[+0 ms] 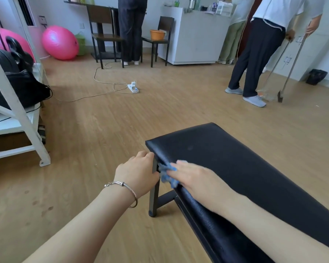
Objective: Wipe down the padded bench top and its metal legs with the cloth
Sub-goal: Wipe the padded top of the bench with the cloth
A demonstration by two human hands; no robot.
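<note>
A small exercise studio is showing here: two pink exercise balls (60, 42) are resting by the wall, a black padded bench (235, 158) is standing on a wood-look floor (122, 120), and a white metal frame (23, 118) is rising nearby

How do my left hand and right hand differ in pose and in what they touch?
The left hand curls fingers round the corner of the bench at the metal leg; the right hand lies flat, fingers straight. The right hand presses the blue cloth on the bench's edge; the left hand holds no cloth. Only the left wrist bears a bracelet. Both touch the bench.
</note>
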